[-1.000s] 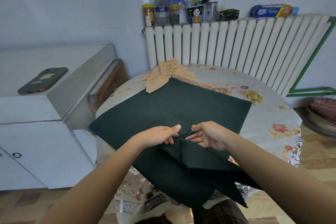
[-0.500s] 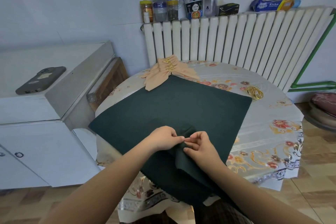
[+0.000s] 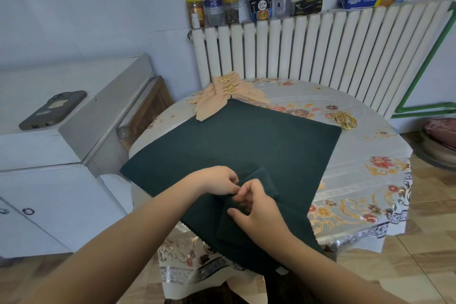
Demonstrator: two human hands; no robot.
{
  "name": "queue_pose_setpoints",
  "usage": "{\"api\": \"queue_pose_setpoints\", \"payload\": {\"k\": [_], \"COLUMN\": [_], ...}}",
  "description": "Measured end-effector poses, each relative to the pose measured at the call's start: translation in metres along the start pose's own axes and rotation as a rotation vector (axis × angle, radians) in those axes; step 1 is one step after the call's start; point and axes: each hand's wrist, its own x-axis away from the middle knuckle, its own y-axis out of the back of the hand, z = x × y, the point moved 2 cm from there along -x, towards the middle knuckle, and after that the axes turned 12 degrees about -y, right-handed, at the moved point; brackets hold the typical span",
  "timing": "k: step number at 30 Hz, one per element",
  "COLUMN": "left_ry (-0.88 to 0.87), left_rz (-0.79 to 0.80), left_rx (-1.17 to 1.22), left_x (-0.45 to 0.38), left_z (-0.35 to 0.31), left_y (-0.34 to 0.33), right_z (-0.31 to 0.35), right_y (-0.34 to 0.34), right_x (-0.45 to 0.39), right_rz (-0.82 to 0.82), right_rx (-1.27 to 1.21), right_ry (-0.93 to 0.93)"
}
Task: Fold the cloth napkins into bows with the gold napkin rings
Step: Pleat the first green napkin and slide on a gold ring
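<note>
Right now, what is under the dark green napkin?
The dark green napkin lies on the floral tablecloth of the round table; its near part hangs over the edge. Both hands, left and right, pinch a fold. Anything else beneath is covered.

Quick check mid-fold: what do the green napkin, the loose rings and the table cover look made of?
Dark green napkin: matte woven cloth, seemingly thick; its zigzag-cut edge shows at the right. Gold napkin rings: thin shiny loops, probably metal or gold-coloured plating. Floral table cover: glossy with reflections, likely plastic or oilcloth.
</note>
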Motion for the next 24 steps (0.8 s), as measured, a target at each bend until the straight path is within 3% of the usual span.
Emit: {"api": "queue_pose_setpoints", "payload": {"k": [3, 8, 12, 16, 24], "left_ry": [-0.042, -0.104, -0.152, -0.203, -0.195], "left_rz": [0.045, 0.033, 0.092, 0.031, -0.077], "left_rx": [-0.037, -0.047, -0.050, 0.010, 0.105], "left_x": [0.002, 0.002, 0.012, 0.016, 0.026], "left_z": [0.005, 0.006, 0.012, 0.020, 0.024], "left_y": [0.006, 0.003, 0.006, 0.005, -0.004], "right_z": [-0.004, -0.016, -0.024, -0.025, -0.030], "right_y": [0.000, 0.029, 0.037, 0.042, 0.041], "right_x": [-0.008, -0.037, -0.053, -0.058, -0.057], "right_rz": [0.030, -0.144, -0.038, 0.017, -0.026], "right_rx": [-0.026, 0.110, 0.310, 0.353, 0.415], "right_ry": [-0.004, 0.007, 0.005, 0.047, 0.090]}}
